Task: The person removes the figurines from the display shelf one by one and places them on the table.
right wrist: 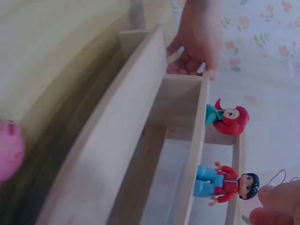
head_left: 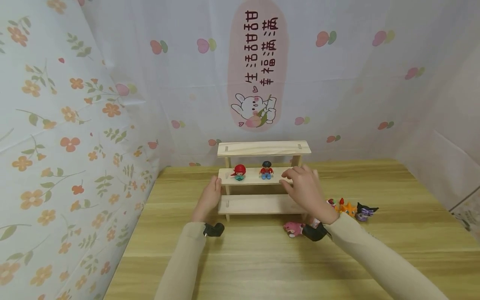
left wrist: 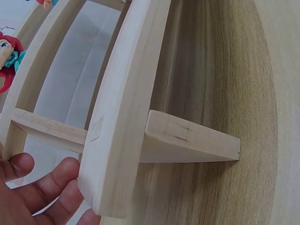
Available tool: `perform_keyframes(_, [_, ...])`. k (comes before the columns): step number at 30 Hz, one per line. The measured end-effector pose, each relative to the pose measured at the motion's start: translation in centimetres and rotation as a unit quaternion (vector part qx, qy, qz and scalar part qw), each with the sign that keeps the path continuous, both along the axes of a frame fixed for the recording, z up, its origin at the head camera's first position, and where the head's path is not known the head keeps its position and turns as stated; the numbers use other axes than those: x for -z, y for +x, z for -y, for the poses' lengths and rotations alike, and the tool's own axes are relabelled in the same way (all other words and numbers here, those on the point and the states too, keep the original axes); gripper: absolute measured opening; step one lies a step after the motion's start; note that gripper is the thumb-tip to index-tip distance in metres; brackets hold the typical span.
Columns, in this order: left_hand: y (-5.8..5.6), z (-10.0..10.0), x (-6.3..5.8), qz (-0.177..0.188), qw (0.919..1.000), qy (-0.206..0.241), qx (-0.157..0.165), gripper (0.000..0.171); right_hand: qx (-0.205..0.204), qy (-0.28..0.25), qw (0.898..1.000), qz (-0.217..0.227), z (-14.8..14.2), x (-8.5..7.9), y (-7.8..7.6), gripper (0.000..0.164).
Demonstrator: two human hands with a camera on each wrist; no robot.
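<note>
A three-step wooden display shelf stands at the back of the table. My left hand holds its left end, thumb and fingers around the ends of the boards. On the middle step sits a red-haired toy figure in green, toward the left. Beside it is a black-haired toy figure with a red jacket and blue trousers. My right hand is over the right end of that step, close to the black-haired figure; its thumb and fingers are apart, with nothing between them.
A pink toy lies on the table in front of the shelf. To the right are an orange toy and a black-and-purple toy, with others partly hidden by my right wrist. A printed curtain hangs behind.
</note>
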State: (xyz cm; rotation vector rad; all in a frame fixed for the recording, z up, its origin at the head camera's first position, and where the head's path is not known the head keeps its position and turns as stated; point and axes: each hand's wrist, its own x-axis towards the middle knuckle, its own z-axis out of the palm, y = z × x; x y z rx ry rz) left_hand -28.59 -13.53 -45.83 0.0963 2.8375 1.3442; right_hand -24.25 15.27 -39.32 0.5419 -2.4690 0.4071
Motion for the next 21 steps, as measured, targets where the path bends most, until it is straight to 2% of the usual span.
perform_keyframes(7, [0.1, 0.1, -0.2, -0.002, 1.0, 0.002, 0.001, 0.031, -0.001, -0.003, 1.0, 0.021, 1.3, -1.1, -1.5, 0.019])
perform_keyframes(12, [-0.1, 0.1, 0.0, -0.004, 1.0, 0.002, 0.002, 0.031, 0.001, -0.01, 0.999, 0.047, 2.1, -1.8, -2.5, 0.029])
perform_keyframes(21, [-0.4, 0.2, 0.4, 0.003, 1.0, 0.006, 0.0, 0.032, -0.015, -0.005, 0.998, 0.053, 3.2, -2.1, -4.0, 0.036])
